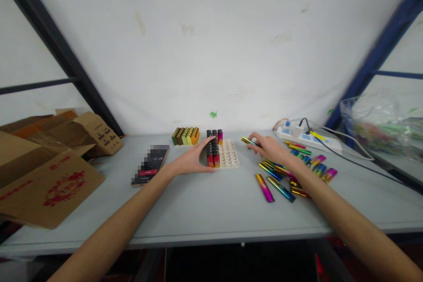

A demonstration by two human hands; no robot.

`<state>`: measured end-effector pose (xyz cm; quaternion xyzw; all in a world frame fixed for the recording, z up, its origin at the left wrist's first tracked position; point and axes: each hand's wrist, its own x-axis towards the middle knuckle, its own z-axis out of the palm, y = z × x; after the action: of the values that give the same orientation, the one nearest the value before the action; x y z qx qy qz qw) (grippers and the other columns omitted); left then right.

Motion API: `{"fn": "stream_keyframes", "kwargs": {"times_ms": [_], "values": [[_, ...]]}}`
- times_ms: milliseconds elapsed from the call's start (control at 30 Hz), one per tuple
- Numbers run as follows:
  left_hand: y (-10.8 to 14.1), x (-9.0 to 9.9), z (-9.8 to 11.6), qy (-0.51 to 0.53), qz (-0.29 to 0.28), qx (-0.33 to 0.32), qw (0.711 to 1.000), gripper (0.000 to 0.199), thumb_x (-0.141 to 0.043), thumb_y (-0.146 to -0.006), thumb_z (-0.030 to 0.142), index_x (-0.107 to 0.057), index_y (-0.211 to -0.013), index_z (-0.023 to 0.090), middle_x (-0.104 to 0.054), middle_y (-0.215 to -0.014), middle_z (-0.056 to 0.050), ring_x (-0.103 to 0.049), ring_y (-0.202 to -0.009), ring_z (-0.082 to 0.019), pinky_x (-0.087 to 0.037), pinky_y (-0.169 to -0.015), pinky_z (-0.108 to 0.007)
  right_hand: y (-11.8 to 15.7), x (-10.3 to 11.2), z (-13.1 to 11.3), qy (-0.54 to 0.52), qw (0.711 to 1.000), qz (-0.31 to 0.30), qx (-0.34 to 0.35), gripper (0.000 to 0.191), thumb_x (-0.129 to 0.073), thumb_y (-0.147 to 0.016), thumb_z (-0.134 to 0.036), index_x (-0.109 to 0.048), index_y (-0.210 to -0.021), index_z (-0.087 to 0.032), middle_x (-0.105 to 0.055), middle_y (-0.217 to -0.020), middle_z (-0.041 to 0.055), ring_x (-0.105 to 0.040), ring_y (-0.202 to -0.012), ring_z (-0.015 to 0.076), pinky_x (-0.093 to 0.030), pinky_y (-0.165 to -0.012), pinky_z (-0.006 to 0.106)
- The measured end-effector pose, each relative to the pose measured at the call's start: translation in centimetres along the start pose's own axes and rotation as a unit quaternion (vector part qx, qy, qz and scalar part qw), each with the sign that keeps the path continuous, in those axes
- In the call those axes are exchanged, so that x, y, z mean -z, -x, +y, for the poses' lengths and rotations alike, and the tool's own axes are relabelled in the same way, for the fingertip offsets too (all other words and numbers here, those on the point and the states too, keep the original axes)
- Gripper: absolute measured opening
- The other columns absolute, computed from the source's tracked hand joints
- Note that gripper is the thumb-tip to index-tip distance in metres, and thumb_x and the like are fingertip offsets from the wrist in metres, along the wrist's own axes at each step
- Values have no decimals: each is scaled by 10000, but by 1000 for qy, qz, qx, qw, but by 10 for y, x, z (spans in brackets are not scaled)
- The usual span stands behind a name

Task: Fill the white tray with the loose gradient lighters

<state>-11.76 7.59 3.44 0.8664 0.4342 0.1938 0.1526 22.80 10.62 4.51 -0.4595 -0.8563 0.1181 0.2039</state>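
Note:
My left hand point(194, 159) curves round the left end of a cream tray point(231, 157) with round holes, thumb at its front edge and fingers by the upright lighters. Several black-topped red lighters point(213, 158) stand in the tray's left rows. One orange-to-purple lighter point(220, 136) stands at its back. Right of the tray, my right hand point(261, 144) pinches a shiny gold-and-blue lighter point(248, 141) just off or over the table; the exact height I cannot tell. Beneath and beside my right forearm lies a loose pile of shiny lighters point(272, 169), with an orange-to-purple lighter point(264, 187) nearer the front.
A block of upright yellow-and-green lighters point(185, 136) stands near the wall. At left are a phone point(151, 165) and opened cardboard boxes point(53, 185). A white power strip point(309, 138) with cables and a clear plastic bag point(373, 125) are at back right.

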Motion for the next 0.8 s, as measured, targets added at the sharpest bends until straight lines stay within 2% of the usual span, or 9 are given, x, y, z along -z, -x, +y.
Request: {"fn": "stream_keyframes", "kwargs": {"times_ms": [133, 233, 333, 400, 533, 600, 700, 800], "values": [[0, 0, -1, 13, 0, -2, 1000, 1139, -785, -753, 652, -152, -1629, 292, -347, -1660, -107, -431, -1475, -315, -343, -1223, -420, -1, -5, -5, -37, 996, 82, 21, 338, -526, -1004, -489, -684, -1077, -199, -739, -854, 53, -615, -687, 181, -423, -678, 287], [0, -1, -2, 22, 6, -8, 1000, 1138, -791, -752, 648, -155, -1628, 298, -341, -1662, -102, -414, -1485, -318, -339, -1226, -423, -2, -11, -10, -147, 983, 110, -11, 402, -612, -931, -565, -694, -1014, -181, -708, -812, 37, -563, -646, 161, -413, -626, 279], [-1, -2, -3, 22, 8, -6, 1000, 1139, -794, -745, 648, -163, -1628, 302, -346, -1661, -101, -419, -1481, -329, -351, -1219, -432, -3, -15, -18, -247, 964, 91, -30, 448, -652, -883, -616, -678, -880, -168, -616, -687, 2, -528, -629, 152, -418, -607, 276], [-1, -2, -3, 24, 9, -4, 1000, 1138, -800, -742, 638, -169, -1628, 304, -352, -1658, -100, -427, -1476, -331, -356, -1217, -438, -2, -16, -24, -292, 953, 77, -30, 469, -630, -889, -638, -641, -816, -175, -588, -679, -3, -543, -654, 154, -443, -631, 280], [0, -2, -1, 29, 13, -6, 999, 1131, -808, -744, 615, -182, -1628, 291, -357, -1653, -111, -429, -1474, -338, -358, -1216, -451, 0, -19, -35, -405, 914, 21, -21, 475, -549, -928, -670, -567, -897, -196, -652, -858, 30, -620, -736, 157, -512, -697, 297], [-1, -1, -1, 27, 11, -6, 1000, 1131, -809, -743, 616, -189, -1626, 279, -351, -1655, -120, -424, -1476, -343, -358, -1214, -454, 1, -23, -37, -432, 902, -2, -13, 456, -519, -949, -668, -507, -893, -215, -619, -807, -1, -600, -681, 136, -512, -672, 288], [-1, -1, -2, 25, 7, -4, 1000, 1132, -808, -744, 618, -186, -1626, 276, -339, -1660, -121, -421, -1478, -342, -348, -1217, -448, 0, -30, -38, -415, 909, 13, -23, 445, -499, -960, -665, -429, -853, -239, -467, -676, -72, -458, -545, 101, -421, -541, 243], [-1, -2, -3, 26, 7, -2, 1000, 1138, -811, -743, 614, -175, -1628, 288, -334, -1663, -109, -414, -1484, -333, -331, -1229, -438, -1, -34, -39, -331, 940, 60, -46, 478, -429, -982, -665, -442, -787, -229, -416, -638, -68, -398, -539, 107, -344, -519, 251]]}}
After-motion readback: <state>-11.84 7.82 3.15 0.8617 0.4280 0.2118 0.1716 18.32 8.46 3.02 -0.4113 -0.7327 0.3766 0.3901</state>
